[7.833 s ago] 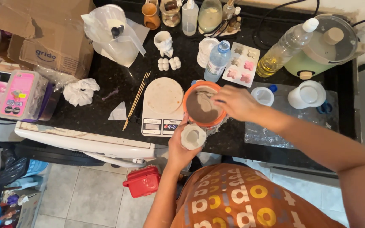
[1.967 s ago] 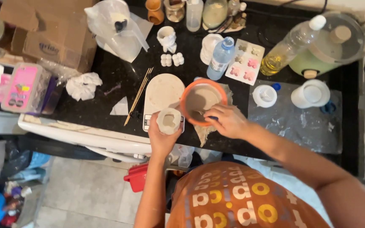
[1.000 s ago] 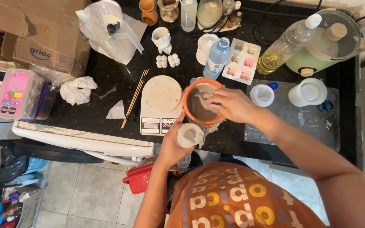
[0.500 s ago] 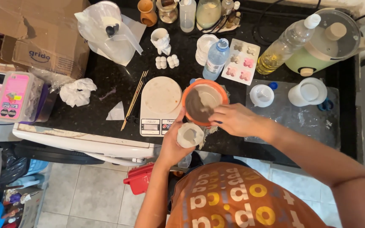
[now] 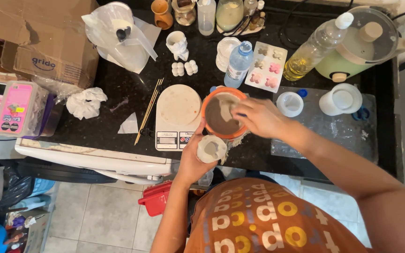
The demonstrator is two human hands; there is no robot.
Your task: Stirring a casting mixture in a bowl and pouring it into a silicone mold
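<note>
A dark speckled counter [image 5: 118, 122] is carrying a torn cardboard box [image 5: 38, 37] and a round-topped kitchen scale [image 5: 178, 117]. Beside the scale, an orange bowl [image 5: 207, 100] of thick grey-brown paste is sitting under the right hand [image 5: 258, 117], whose fingers are curling over the rim, possibly pinching a small stirrer. The left hand [image 5: 191, 161] is wrapping around a small white mould [image 5: 212, 149], wet grey inside, holding it at the counter's near edge, just below the bowl.

Bowl [image 5: 223, 114] sat on the table [image 5: 118, 122], scale [image 5: 178, 117] just left. Small mould [image 5: 211, 149] lay before bowl, skewers [image 5: 148, 110] left of scale.
</note>
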